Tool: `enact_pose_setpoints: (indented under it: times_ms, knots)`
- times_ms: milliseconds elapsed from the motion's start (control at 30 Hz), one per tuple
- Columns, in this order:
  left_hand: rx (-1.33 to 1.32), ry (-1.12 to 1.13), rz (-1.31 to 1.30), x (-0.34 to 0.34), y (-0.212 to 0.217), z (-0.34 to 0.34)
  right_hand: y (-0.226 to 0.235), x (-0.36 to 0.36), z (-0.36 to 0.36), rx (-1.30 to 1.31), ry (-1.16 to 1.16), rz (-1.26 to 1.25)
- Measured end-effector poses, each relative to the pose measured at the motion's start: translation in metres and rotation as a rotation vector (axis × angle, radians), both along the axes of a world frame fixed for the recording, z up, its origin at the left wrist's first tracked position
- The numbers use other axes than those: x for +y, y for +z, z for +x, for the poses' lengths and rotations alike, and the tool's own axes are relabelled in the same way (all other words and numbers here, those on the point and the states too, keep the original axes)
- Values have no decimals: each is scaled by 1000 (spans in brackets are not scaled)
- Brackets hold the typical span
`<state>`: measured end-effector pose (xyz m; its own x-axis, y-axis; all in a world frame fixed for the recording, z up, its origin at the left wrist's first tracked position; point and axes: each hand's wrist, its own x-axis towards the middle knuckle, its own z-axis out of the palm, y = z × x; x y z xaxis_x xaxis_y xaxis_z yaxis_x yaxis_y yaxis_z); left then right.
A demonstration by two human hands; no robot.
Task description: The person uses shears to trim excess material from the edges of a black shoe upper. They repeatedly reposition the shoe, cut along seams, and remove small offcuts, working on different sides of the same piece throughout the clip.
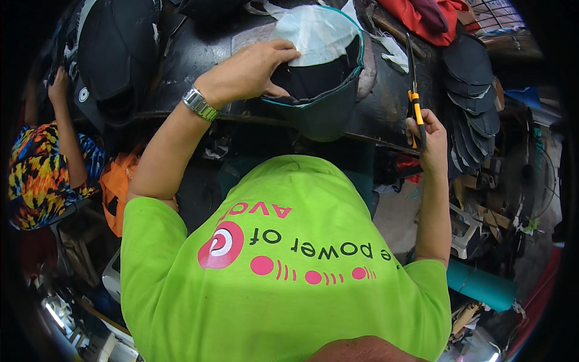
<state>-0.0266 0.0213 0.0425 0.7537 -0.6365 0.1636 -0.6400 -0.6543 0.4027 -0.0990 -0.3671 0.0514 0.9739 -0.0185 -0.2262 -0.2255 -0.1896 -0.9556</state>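
Note:
A dark fabric cap (319, 118) with a teal edge and a white inner panel (316, 30) lies at the table's near edge, its opening facing up. My left hand (256, 69) is closed on the cap's left rim, the thumb at the near edge and the fingers over the white panel. Off to the right, my right hand (431, 137) grips a pair of scissors (416, 105) by yellow and black handles. Their dark blades point away from me, apart from the cap; whether they are parted is hard to see.
Black curved fabric pieces (473, 90) are piled at the right end of the dark table (392, 111). Larger black pieces (117, 48) lie at left, near another person's arm (67, 120). White scraps (395, 54) and red cloth (431, 18) lie at the far side.

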Motion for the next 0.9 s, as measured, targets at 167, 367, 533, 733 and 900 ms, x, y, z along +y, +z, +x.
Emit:
enact_pose_setpoints:
  times_ms: [167,367,533,733,900]
  knots:
    - [5,-43,-62,1,-2,-8,3,6,-4,58,33,-54]
    - [-121,-4,68,-8,-3,-16,6,5,-19,150,40,14]
    - [-176,-172,-194,-20,-17,-7,5,-3,-42,346,146,98]
    - [-196,-323,-93,-37,-16,15,5,-15,-70,617,201,177]
    - [-261,-256,-96,-60,-22,18,-13,-19,-81,737,305,225]
